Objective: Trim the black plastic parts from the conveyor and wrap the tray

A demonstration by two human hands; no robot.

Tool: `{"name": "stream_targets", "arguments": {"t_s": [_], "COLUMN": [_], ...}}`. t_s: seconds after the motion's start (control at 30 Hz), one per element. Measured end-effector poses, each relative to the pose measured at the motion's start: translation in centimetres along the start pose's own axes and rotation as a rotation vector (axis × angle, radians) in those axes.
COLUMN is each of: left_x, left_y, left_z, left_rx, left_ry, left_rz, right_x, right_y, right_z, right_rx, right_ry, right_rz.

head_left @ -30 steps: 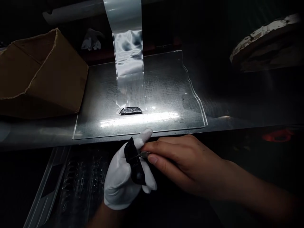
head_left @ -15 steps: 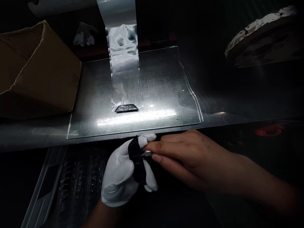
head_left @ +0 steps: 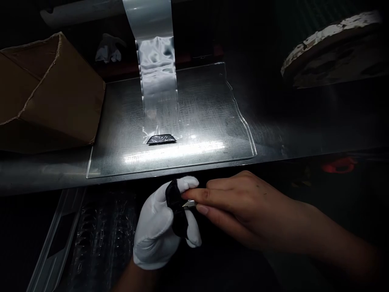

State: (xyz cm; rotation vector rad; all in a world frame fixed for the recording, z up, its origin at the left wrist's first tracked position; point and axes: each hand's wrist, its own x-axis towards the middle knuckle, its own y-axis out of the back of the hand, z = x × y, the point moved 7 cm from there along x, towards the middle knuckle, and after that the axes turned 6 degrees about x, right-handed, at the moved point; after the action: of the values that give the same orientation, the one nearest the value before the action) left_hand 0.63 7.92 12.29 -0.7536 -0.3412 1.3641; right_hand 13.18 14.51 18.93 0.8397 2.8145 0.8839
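In a white glove, my left hand (head_left: 156,227) is closed around a small black curved part (head_left: 177,211), below the bench's front edge. My bare right hand (head_left: 234,198) pinches a thin metal blade (head_left: 190,203) between thumb and forefinger. The blade's pointed tip meets the black part's right edge, and the forefinger touches near it. Most of the blade lies hidden in my fingers. On the glass sheet (head_left: 206,117) rests another dark piece, a trapezoid (head_left: 161,139), under the end of a clear film strip (head_left: 158,81).
An open cardboard box (head_left: 67,89) stands on the left of the bench. Clear plastic trays (head_left: 103,235) lie below it in shadow. A large round roll (head_left: 331,52) is at the back right. A crumpled white glove (head_left: 108,48) and a red object (head_left: 338,165) also show.
The blade and my right hand have shifted slightly down along the black part's edge. My left hand keeps its hold, a little lower and to the right. The camera view has tilted slightly.
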Motion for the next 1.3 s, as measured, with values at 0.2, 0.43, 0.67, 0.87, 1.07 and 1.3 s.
{"name": "stream_targets", "arguments": {"t_s": [0.2, 0.43, 0.67, 0.87, 1.07, 1.3], "left_x": [-0.3, 0.1, -0.3, -0.2, -0.4, -0.3], "left_y": [-0.1, 0.2, 0.5, 0.1, 0.2, 0.1], "left_z": [-0.4, 0.9, 1.3, 1.4, 1.4, 1.1], "left_rx": [-0.027, -0.029, -0.019, -0.008, -0.002, -0.048], "left_ry": [-0.015, -0.037, -0.112, -0.103, -0.083, -0.023], "left_rz": [-0.015, -0.040, -0.041, -0.001, 0.004, 0.012], "right_x": [-0.5, -1.1, -0.6, -0.2, 0.0, 0.0], "right_y": [-0.4, -0.8, -0.3, -0.9, -0.9, -1.2], "right_z": [-0.1, -0.4, -0.7, -1.0, -1.1, -1.0], "right_rx": [0.036, 0.108, 0.061, -0.010, -0.045, -0.007], "right_ry": [-0.002, 0.003, -0.021, -0.016, -0.012, -0.029], "right_rz": [-0.025, -0.030, 0.126, 0.139, 0.055, -0.038]}}
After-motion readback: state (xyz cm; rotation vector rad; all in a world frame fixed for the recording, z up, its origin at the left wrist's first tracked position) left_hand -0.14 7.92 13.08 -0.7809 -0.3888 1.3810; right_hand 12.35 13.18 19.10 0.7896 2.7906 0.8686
